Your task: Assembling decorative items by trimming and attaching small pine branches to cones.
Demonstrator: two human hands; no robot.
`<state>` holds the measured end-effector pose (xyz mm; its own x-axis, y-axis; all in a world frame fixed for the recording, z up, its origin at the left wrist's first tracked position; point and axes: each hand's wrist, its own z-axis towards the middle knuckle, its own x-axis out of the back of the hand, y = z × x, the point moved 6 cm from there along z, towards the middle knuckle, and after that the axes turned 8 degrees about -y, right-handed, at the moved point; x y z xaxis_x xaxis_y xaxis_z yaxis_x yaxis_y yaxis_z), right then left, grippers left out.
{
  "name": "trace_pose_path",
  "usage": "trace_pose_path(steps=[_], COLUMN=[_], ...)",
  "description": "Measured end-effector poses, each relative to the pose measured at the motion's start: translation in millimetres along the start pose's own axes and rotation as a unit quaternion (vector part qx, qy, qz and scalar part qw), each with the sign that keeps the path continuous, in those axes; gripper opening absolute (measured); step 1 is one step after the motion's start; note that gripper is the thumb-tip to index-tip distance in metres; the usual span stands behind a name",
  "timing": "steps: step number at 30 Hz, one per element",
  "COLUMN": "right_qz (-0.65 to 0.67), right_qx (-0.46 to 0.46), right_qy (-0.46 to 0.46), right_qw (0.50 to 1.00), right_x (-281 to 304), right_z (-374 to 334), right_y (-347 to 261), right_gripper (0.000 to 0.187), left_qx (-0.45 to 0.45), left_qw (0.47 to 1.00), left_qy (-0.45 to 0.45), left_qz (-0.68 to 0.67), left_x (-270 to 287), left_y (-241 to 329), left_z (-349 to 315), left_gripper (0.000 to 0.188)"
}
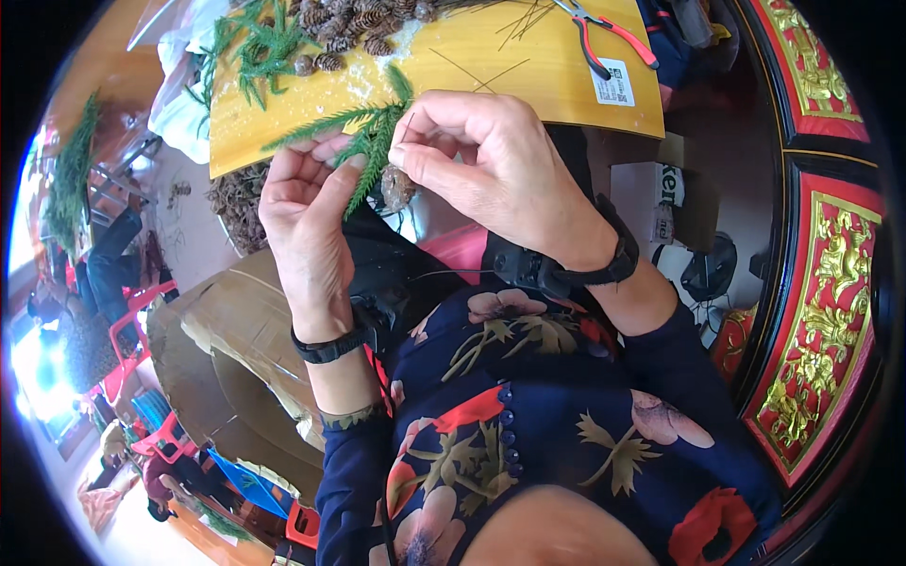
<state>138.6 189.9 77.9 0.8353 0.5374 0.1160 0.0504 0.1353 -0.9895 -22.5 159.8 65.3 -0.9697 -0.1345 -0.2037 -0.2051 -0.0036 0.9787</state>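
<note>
My left hand (316, 193) is closed on a green artificial pine sprig (375, 137), thumb pressed against its stem and needled branches fanning out above and below. Close beside it, my right hand (481, 156) pinches what looks like a thin dark wire between thumb and forefinger; the wire is mostly hidden by the fingers. A brown pine cone (397, 190) with whitish specks hangs just under those fingertips, against the sprig. Both hands are above my lap, at the near edge of the yellow board (557, 94).
Loose pine cones (349, 24), green sprigs (269, 57), thin wires (479, 74) and red-handled pliers (609, 38) lie on the board. A torn cardboard box (241, 349) stands at my left. Red and gold carved panels (821, 311) stand at right. Other people are at far left.
</note>
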Motion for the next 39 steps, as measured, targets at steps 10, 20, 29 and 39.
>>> trace_pose_path(steps=[10,20,29,39], right_qz=[-0.093,-0.122,-0.093,-0.122], right_qx=[0.004,-0.002,-0.013,-0.039], right_qy=[0.015,0.030,0.004,-0.004], right_qw=[0.996,0.992,0.996,0.992], right_x=[3.9,5.6,3.2,5.0], right_z=[3.2,2.0,2.9,2.5], right_y=[3.4,6.9,13.6,20.5], right_gripper=[0.009,0.009,0.010,0.011], left_qx=[0.023,0.004,0.074,0.077], left_qw=[1.000,1.000,0.997,0.992], left_qy=[-0.011,-0.005,0.009,0.021], left_qz=[-0.011,-0.019,-0.003,-0.095], left_x=[0.4,-5.0,10.0,14.8], left_y=[-8.8,-6.5,-16.1,-15.2], left_z=[-0.9,-2.3,-4.0,0.2], left_gripper=[0.028,0.031,0.028,0.023])
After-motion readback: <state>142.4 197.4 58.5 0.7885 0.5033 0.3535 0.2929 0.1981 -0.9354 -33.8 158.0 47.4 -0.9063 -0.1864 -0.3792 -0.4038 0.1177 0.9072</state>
